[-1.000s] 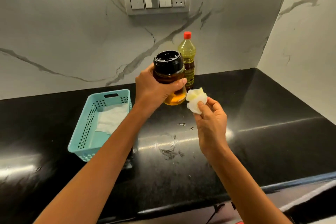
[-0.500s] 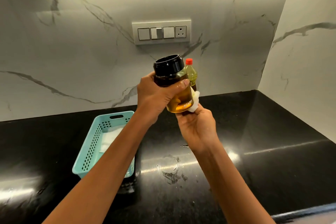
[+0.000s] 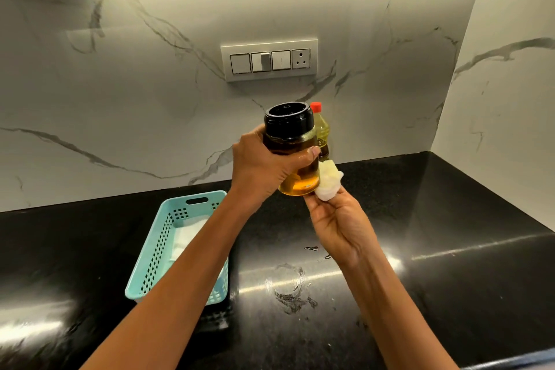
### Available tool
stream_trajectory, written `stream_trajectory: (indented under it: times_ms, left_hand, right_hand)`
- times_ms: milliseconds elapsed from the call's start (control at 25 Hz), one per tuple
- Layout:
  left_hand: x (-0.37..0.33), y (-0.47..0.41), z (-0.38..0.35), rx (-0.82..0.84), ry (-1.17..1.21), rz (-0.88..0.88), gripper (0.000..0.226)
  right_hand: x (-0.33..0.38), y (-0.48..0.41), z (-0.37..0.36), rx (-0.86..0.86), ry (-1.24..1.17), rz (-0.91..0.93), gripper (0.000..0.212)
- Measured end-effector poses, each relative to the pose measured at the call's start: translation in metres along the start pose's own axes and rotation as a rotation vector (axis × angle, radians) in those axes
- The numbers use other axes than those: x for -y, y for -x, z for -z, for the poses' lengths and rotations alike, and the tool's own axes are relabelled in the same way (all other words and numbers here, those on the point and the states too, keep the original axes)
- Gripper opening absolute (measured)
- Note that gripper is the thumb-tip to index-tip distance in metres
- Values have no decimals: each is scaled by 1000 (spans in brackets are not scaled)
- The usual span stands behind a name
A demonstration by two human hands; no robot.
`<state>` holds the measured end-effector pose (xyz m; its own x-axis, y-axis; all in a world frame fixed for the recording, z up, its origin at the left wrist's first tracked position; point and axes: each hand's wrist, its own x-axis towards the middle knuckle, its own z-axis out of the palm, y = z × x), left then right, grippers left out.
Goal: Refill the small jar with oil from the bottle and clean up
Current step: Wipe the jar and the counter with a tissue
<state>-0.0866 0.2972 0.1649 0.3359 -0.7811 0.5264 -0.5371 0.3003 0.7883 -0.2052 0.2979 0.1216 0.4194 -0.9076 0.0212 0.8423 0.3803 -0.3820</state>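
Observation:
My left hand [image 3: 267, 170] grips a small glass jar [image 3: 297, 159] with a black lid, held up in the air and tilted, amber oil pooled at its bottom. My right hand [image 3: 339, 225] holds a crumpled white tissue [image 3: 327, 183] pressed against the jar's lower right side. Behind the jar, an oil bottle [image 3: 320, 129] with a red cap stands upright against the marble wall, mostly hidden by the jar.
A turquoise plastic basket [image 3: 150, 267] with white tissue sheets sits on the black counter [image 3: 450, 264] under my left forearm. Oily smears and drops [image 3: 292, 291] mark the counter below my hands. Marble walls close the back and the right corner.
My right hand has brought the tissue up against the jar's lower side. The view has tilted upward, showing more wall.

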Motion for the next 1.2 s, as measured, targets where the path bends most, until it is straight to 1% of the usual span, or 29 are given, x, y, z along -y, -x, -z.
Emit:
stream_trajectory:
  times_ms: [80, 200, 280, 400, 480, 600, 720, 840, 960, 1040, 1120, 1200]
  left_hand:
    - [0, 0, -5, -1, 26, -4, 58]
    - [-1, -4, -6, -5, 39, -26, 51]
    - [-1, -7, -4, -18, 16, -44, 52]
    - [2, -10, -2, -24, 0, -26, 60]
    - [3, -9, -1, -7, 8, -3, 61]
    - [0, -8, 0, 49, 65, 15, 48]
    - [-8, -9, 3, 108, 110, 14, 37]
    - [-14, -9, 4, 158, 139, -2, 39]
    - [-19, -6, 3, 173, 159, -14, 45]
    - [-20, -5, 2, 189, 155, -15, 41]
    - [-20, -4, -1, 190, 132, -14, 36]
    - [-19, -4, -3, 167, 94, -25, 34]
  right_hand:
    - [-6, -6, -7, -5, -4, -21, 22]
    - [-24, -5, -9, 81, 25, -70, 27]
    - [-26, 0, -5, 116, 88, -78, 30]
    - [-16, 2, 3, 64, 123, -23, 35]
    - [-9, -3, 7, 26, 120, 50, 34]
    - [-1, -12, 6, 24, 148, 114, 32]
    - [-2, -18, -2, 107, 147, 62, 33]
    - [-13, -20, -5, 185, 62, -5, 50]
    - [-16, -16, -4, 231, -17, -54, 49]
    - [-10, -14, -2, 220, -31, -70, 47]
    - [-2, -15, 2, 194, 39, -26, 41]
    - [6, -16, 7, 129, 257, 121, 33]
